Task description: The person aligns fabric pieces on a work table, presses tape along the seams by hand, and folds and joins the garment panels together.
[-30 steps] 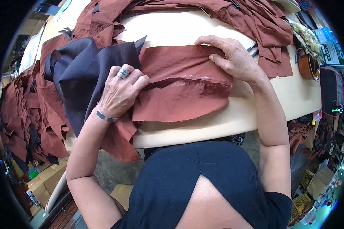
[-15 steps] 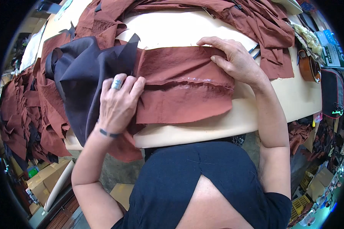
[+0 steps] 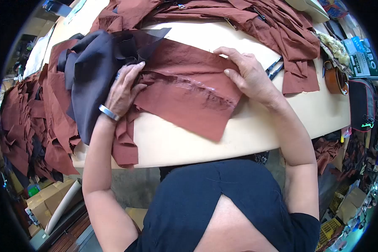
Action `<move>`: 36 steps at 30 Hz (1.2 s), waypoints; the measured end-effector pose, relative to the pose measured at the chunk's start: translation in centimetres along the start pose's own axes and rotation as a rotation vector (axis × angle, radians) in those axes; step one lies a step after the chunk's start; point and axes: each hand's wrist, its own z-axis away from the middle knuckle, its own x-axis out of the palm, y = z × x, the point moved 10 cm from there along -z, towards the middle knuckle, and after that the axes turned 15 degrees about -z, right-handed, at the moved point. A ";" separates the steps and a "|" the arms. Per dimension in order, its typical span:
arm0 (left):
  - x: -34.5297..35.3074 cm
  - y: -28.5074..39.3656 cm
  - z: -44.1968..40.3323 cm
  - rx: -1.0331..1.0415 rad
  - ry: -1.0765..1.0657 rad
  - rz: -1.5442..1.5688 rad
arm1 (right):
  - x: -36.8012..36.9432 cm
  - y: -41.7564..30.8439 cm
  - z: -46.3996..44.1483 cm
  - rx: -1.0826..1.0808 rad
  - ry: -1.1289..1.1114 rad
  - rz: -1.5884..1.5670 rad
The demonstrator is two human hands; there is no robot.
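A rust-red cloth panel (image 3: 189, 105) with a frayed seam across its middle lies slanted on the cream table (image 3: 164, 151). At its left end, my left hand (image 3: 125, 89) is closed on the panel, next to a bunched dark cloth (image 3: 92, 80). My right hand (image 3: 250, 75) rests at the panel's upper right edge, thumb and curled fingers closed round that edge. A narrow red strip (image 3: 125, 145) hangs below my left hand over the table's front edge.
Zippered red garment pieces (image 3: 281, 33) curve along the back. Red scraps (image 3: 23, 122) heap up at the far left. At the right are a brown tape roll (image 3: 335, 80), a blue-green package (image 3: 363, 59) and a dark pouch (image 3: 361, 105). Cardboard boxes (image 3: 50, 201) stand at lower left.
The panel has turned, its right end now lower and its left end higher. My left hand has moved up with its end, and the dark cloth has shifted up and folded over.
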 end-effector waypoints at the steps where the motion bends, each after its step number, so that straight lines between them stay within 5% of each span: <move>1: -0.1 -0.5 -0.4 -0.004 -0.002 0.020 | 0.2 -0.2 0.1 0.017 0.003 -0.009; 11: -2.8 4.6 0.8 -0.138 0.006 -0.362 | 0.4 -0.8 -1.6 -0.005 -0.127 0.173; 20: -0.8 2.2 1.5 -0.283 0.023 -0.071 | 3.9 -0.9 -6.0 0.008 -0.100 0.177; 24: -0.9 1.4 2.3 -0.164 0.020 -0.170 | 3.8 -1.2 -5.3 0.084 -0.157 0.132; 31: -1.8 4.5 1.3 -0.084 0.047 -0.490 | 3.0 -1.5 -4.2 -0.164 0.072 0.076; 36: -0.9 2.3 1.5 -0.290 -0.022 -0.270 | 4.2 -1.2 -4.7 -0.086 -0.053 0.178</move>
